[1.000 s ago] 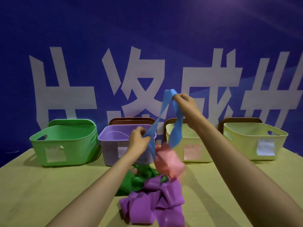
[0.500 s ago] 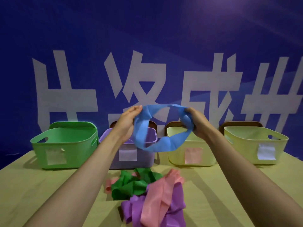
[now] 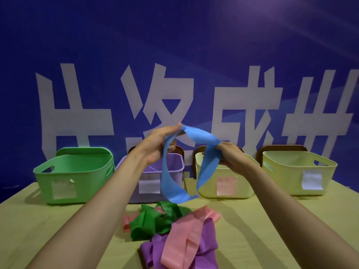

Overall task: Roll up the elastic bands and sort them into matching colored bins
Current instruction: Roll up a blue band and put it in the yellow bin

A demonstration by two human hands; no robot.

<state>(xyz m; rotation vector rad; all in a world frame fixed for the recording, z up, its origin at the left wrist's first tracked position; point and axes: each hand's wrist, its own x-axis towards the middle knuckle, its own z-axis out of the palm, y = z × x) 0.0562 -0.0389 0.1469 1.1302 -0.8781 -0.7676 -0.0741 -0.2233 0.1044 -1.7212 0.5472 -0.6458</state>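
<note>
The left grip (image 3: 155, 144) pinches one end of the blue band (image 3: 202, 136) at its fingertips. The right grip (image 3: 231, 158) is curled round the band's other end. Between them the thin, smooth, flat strip runs side to side. Below them it sags in a long twisted loop, its bottom just above the matte worktop (image 3: 38, 220). Beneath the grips lie crumpled green (image 3: 153, 220), pink (image 3: 186, 233) and purple bands (image 3: 207, 239). Beyond them stand plastic bins (image 3: 77, 171) with pale, unreadable labels.
</note>
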